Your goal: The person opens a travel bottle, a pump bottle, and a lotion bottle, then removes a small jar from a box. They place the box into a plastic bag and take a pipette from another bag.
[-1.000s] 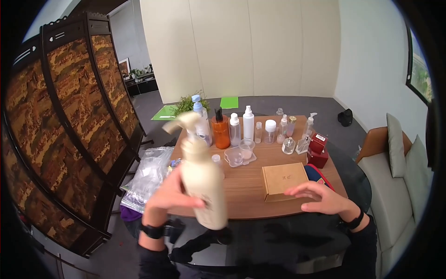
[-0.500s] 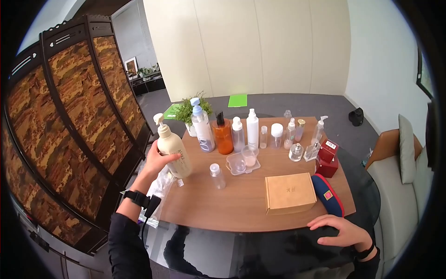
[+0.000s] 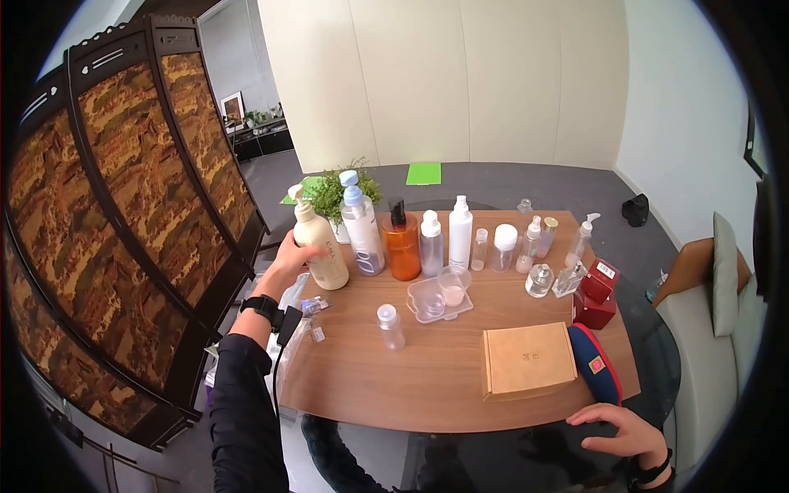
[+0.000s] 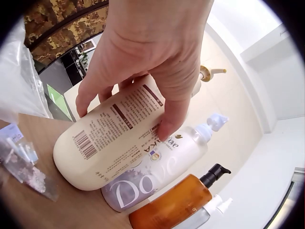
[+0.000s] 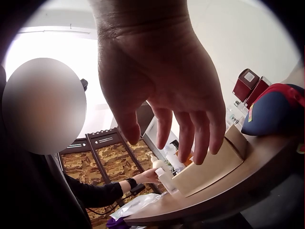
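Observation:
My left hand (image 3: 292,256) grips a cream pump bottle (image 3: 327,261) round its body, at the back left of the wooden table. In the left wrist view thumb and fingers wrap the bottle (image 4: 102,143), whose printed back label faces the camera. Right beside it stands the Dove pump bottle (image 4: 157,174) with a pale blue pump, then an amber pump bottle (image 4: 174,205). My right hand (image 3: 620,431) hovers at the table's front right edge with loosely spread fingers, holding nothing. Nearest to it are a brown cardboard box (image 3: 530,359) and a navy case with red trim (image 3: 597,363).
Several bottles stand in a row along the back, among them a white spray bottle (image 3: 460,234). A small clear bottle (image 3: 391,329) and a clear plastic tray (image 3: 440,308) occupy the middle. Red boxes (image 3: 595,297) sit at right, a potted plant (image 3: 333,197) behind, plastic bags (image 3: 288,329) at left.
My left hand has carried the cream pump bottle from close in front of me to the table's back left, beside the Dove bottle. My right hand has shifted toward the lower right, still empty.

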A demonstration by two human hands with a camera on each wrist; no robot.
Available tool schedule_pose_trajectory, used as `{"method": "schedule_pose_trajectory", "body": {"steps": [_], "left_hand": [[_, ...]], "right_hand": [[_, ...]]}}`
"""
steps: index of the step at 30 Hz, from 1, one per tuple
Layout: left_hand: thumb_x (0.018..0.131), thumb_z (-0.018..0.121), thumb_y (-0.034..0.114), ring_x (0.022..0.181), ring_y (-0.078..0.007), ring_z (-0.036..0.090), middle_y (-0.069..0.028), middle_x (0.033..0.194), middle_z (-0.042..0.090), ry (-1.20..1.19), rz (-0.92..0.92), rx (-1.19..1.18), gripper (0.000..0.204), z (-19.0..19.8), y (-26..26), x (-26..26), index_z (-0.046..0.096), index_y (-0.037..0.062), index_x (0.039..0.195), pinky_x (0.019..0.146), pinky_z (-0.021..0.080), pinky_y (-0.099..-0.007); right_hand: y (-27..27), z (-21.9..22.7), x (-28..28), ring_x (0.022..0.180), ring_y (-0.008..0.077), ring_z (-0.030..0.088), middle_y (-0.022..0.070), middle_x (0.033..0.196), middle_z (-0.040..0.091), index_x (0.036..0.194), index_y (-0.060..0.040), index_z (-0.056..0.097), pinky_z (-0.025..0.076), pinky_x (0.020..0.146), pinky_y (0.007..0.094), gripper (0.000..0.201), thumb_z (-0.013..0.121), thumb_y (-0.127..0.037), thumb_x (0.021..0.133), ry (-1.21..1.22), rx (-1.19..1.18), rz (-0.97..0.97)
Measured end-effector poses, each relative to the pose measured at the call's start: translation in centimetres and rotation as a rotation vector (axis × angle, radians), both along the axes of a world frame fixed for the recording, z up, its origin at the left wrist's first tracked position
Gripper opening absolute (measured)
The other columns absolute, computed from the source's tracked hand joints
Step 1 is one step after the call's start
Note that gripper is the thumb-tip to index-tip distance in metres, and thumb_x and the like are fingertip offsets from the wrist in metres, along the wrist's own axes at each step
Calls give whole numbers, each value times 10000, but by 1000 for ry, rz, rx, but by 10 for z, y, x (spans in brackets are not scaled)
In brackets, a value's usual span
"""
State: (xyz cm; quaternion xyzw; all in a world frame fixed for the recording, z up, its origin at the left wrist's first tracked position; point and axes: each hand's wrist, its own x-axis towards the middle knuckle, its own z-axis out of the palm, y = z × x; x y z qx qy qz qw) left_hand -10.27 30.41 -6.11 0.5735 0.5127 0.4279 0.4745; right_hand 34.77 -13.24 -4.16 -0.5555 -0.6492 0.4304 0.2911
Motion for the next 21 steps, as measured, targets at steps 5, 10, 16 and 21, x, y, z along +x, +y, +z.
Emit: {"method": "schedule_pose_trajectory", "body": {"steps": [5, 10, 16, 21], "left_hand": [[634, 778, 47, 1048, -248, 584, -77, 1121, 575, 1, -55, 63, 665, 2, 9, 8, 447, 77, 1209, 902, 480, -448], [650, 709, -32, 987, -246, 617, -64, 1033, 616, -87, -56, 105, 551, -7, 24, 12, 521, 78, 1156, 857, 509, -438], [679, 685, -51, 1114, -256, 543, -74, 1162, 562, -118, -7, 27, 627, -10, 35, 20, 447, 80, 1244, 939, 441, -457], [686, 707, -35, 1165, -264, 493, -73, 1210, 529, -144, -51, 21, 643, -13, 38, 23, 427, 81, 1253, 972, 387, -494]], "right_hand": [[2, -3, 2, 1133, 220, 569, 102, 1199, 616, 1163, -32, 596, 443, 966, 330, 375, 718, -53, 809, 29, -44, -45], [1, -5, 9, 1136, 221, 568, 94, 1197, 617, 1171, -37, 595, 436, 977, 333, 362, 705, -67, 827, -25, -47, -30], [-10, -9, 12, 1094, 205, 568, 84, 1184, 608, 1235, -67, 570, 432, 960, 319, 382, 664, -202, 890, -50, -81, -27], [-18, -10, 9, 1087, 189, 565, 81, 1174, 612, 1239, -65, 570, 431, 957, 316, 382, 659, -209, 895, -13, -129, -71]]}}
